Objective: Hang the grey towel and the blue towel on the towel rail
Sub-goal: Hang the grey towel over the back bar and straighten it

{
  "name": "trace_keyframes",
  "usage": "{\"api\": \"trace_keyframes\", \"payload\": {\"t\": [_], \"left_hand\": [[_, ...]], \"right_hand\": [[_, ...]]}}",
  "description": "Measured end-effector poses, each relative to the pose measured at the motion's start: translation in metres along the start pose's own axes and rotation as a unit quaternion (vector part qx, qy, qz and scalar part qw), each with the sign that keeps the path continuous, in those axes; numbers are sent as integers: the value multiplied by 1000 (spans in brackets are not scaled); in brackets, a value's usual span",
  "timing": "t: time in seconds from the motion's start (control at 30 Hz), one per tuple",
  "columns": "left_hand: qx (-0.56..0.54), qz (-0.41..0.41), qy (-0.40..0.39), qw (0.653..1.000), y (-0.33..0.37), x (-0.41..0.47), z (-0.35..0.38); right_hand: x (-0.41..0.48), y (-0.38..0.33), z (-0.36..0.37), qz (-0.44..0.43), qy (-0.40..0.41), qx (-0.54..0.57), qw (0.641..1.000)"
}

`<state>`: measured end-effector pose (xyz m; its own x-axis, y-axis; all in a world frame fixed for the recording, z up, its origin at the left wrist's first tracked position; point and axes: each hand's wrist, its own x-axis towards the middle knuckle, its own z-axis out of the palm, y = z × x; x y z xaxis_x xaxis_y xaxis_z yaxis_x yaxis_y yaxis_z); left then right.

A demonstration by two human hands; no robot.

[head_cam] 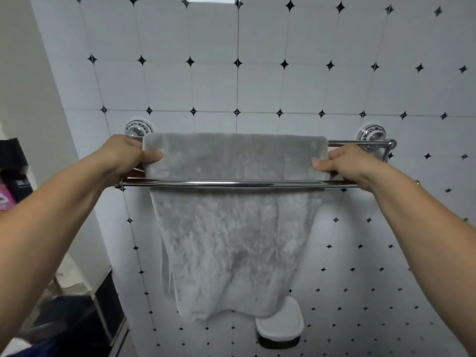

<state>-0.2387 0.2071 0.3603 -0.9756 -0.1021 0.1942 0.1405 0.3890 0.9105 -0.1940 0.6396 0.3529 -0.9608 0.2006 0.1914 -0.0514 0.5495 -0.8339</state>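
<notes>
- The grey towel (231, 228) is draped over the back bar of the towel rail (231, 183); it hangs down behind the front bar, lower edge bunched and uneven.
- The left hand (126, 153) grips the towel's upper left corner, thumb pressed on the front face, fingers (154, 155) curled round the edge.
- The right hand (342, 162) pinches the upper right corner in the same way, thumb in front, the other fingers hidden behind the cloth.
- The rail is chrome, with two bars, fixed to the tiled wall (257, 73) by two round patterned mounts (138, 128).
- Below the towel's hem, a white box with a dark base (279, 325) sits on the tiles.
- At lower left lies dark blue fabric (64, 328), blurred; it may be the blue towel.
- At the left edge stand a black box (15, 163) and something pink (5, 199).
</notes>
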Motion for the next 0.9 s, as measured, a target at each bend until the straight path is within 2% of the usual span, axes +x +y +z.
{"api": "trace_keyframes", "payload": {"t": [0.1,0.17,0.2,0.27,0.33,0.4,0.47,0.53,0.77,0.83,0.9], "left_hand": [[121,13,-20,992,-2,-2,-4],[153,3,-20,988,2,-4,-2],[128,-5,-27,991,4,-4,0],[12,-29,-39,999,8,-6,3],[-81,-22,2,996,10,-2,4],[-124,-1,72,990,12,2,2],[-137,11,111,984,10,6,0],[-122,19,109,986,7,5,2],[-91,40,144,984,-1,7,6],[-37,62,183,980,-1,6,6],[1,114,274,955,-11,-2,0]], "right_hand": [[-7,3,-15,36,-58,-74,995],[-8,-1,-16,35,-53,-77,995],[-9,-4,-15,29,-41,-63,997],[-9,-12,-11,4,-8,-29,1000],[-7,-17,-11,-37,48,-5,998],[-3,-20,-14,-59,104,17,993],[1,-20,-14,-60,125,3,990],[3,-18,-12,-57,115,-33,991],[-1,-15,-9,-56,113,-20,992],[-7,-12,-6,-90,184,-59,977],[-25,6,1,-142,328,-86,930]]}}
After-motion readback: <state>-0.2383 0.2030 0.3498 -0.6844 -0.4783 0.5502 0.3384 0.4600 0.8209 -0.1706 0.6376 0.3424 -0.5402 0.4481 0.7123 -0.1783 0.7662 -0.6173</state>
